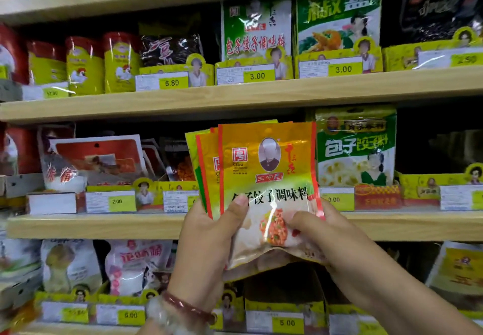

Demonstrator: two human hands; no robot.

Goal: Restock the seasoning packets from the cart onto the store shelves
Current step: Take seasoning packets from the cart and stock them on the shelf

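views: one, head-worn, wide-angle
position: standing right in front of the shelves (235, 94), very close
facing: forward, roughly level at the shelf fronts, slightly downward
tilt: shelf boards slope up to the right, bowed by the lens
span: four shelf levels, top one cut by the upper edge, lowest by the bottom edge
foreground: both hands enter from the bottom, left hand (206, 240), right hand (329, 232), raised at centre near the lens
focus: centre fairly sharp, left edge blurred
overlap: single view, nothing to share
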